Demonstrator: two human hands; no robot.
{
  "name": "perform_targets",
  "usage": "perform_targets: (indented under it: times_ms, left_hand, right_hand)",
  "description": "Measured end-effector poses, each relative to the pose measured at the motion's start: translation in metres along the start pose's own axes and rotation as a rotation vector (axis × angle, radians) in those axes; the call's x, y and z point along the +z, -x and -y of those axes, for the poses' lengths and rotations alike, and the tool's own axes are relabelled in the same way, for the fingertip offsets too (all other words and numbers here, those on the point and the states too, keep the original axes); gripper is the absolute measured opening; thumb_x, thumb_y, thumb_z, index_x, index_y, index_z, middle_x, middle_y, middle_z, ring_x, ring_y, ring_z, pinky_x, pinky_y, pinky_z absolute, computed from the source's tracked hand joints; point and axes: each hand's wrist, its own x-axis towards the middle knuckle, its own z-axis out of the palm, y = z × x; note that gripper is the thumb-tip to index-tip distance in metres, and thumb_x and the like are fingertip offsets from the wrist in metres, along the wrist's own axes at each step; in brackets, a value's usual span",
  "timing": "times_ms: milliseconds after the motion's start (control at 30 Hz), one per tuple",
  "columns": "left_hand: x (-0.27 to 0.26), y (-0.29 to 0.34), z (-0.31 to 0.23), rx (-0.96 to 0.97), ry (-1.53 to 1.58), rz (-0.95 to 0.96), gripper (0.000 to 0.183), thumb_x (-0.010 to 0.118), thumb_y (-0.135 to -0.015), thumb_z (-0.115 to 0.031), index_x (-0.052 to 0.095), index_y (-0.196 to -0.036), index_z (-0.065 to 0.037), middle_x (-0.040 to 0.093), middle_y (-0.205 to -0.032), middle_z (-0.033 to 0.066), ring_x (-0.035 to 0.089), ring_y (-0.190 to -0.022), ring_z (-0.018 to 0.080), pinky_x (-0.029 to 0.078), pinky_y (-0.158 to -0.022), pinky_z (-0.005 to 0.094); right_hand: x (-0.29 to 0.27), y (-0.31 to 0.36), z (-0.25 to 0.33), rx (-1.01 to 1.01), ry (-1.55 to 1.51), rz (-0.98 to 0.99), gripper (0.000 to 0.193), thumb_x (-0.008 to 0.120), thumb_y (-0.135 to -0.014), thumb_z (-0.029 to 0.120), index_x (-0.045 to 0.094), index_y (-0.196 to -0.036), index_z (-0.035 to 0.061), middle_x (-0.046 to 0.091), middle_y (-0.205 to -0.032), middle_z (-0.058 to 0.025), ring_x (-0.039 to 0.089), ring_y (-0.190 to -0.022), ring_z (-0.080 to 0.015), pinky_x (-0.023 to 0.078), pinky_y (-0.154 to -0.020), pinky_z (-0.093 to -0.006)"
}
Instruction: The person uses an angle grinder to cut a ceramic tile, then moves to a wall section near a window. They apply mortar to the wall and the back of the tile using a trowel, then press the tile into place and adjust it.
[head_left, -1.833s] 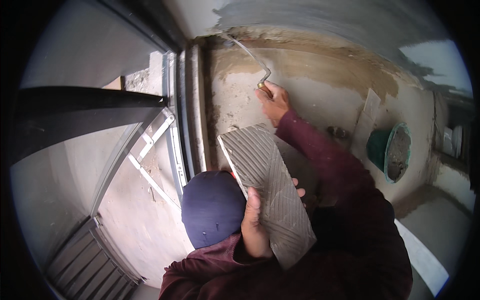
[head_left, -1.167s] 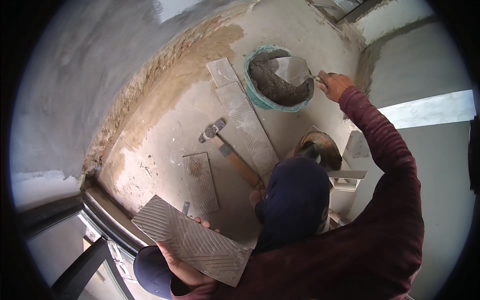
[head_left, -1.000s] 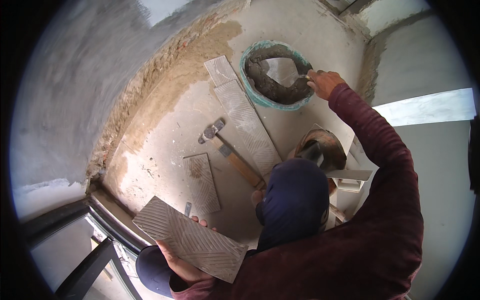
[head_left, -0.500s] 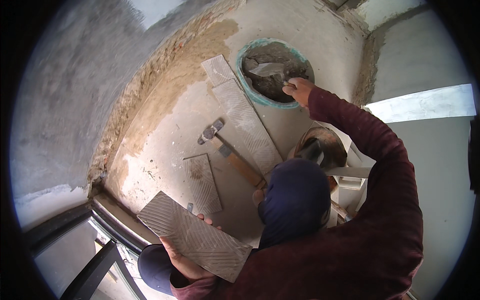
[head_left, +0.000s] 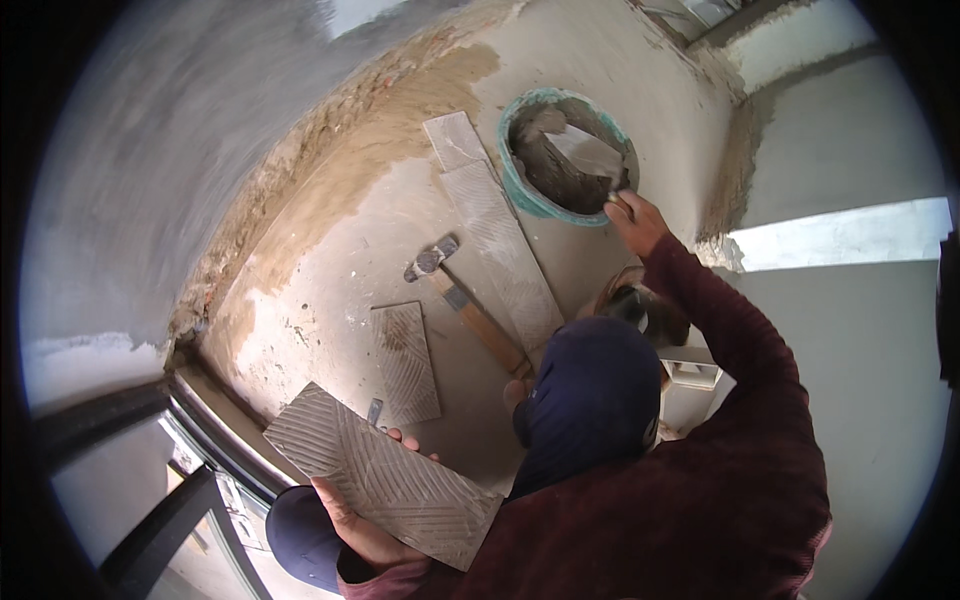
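While the left hand (head_left: 365,525) grips a grey ribbed tile (head_left: 385,475) from beneath, fingers curled over its far edge and its grooved back facing up, the right hand (head_left: 635,222) is stretched out to the green mortar bucket (head_left: 520,185), which I will take as the landmark. That hand is clenched on the handle of a trowel (head_left: 590,155), whose flat blade lies down in the dark wet mortar inside the bucket. The blade looks smeared, but how much mortar sits on it I cannot tell.

The held tile is well apart from the bucket, low and to its left, close to the dark door frame (head_left: 215,420). Its ribbed back looks bare and dry, with no mortar spread on it, so buttering seems not yet begun. A long tile strip (head_left: 500,250) runs away from just beside the bucket, a small offcut (head_left: 455,140) at its upper end. A hammer (head_left: 470,310) with a wooden handle lies left of that strip, and a smaller ribbed tile piece (head_left: 405,360) lies further from the bucket again. None of these looks bedded. The floor (head_left: 330,300) shows patchy bare screed, sandy brown along the wall (head_left: 150,180), so by my reckoning most of the laying is left.
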Motion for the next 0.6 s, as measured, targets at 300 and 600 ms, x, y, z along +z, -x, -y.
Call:
perform_targets:
  times_ms: [300, 600]
  left_hand:
    - [-0.036, 0.028, -0.014, -0.087, 0.233, -0.010, 0.088, 0.039, -0.090, -0.076, 0.045, -0.136, -0.001, 0.059, -0.122, 0.0207, 0.063, -0.104, 0.0366, 0.054, -0.087, 0.0546]
    - [-0.059, 0.048, -0.021, 0.080, 0.316, -0.042, 0.085, 0.043, -0.091, -0.073, 0.040, -0.140, -0.003, 0.056, -0.127, 0.0176, 0.060, -0.113, 0.0331, 0.053, -0.091, 0.0528]
  right_hand:
    - [0.013, -0.005, 0.142, -0.327, -0.170, 0.226, 0.035, 0.070, -0.088, 0.031, 0.058, -0.102, 0.0020, 0.046, -0.072, -0.0013, 0.044, -0.065, -0.0108, 0.041, -0.058, -0.0291]
    - [0.188, -0.031, 0.365, -0.390, -0.226, 0.961, 0.034, 0.067, -0.091, 0.023, 0.054, -0.113, 0.0017, 0.058, -0.081, -0.0058, 0.050, -0.050, -0.0113, 0.042, -0.042, -0.0275]
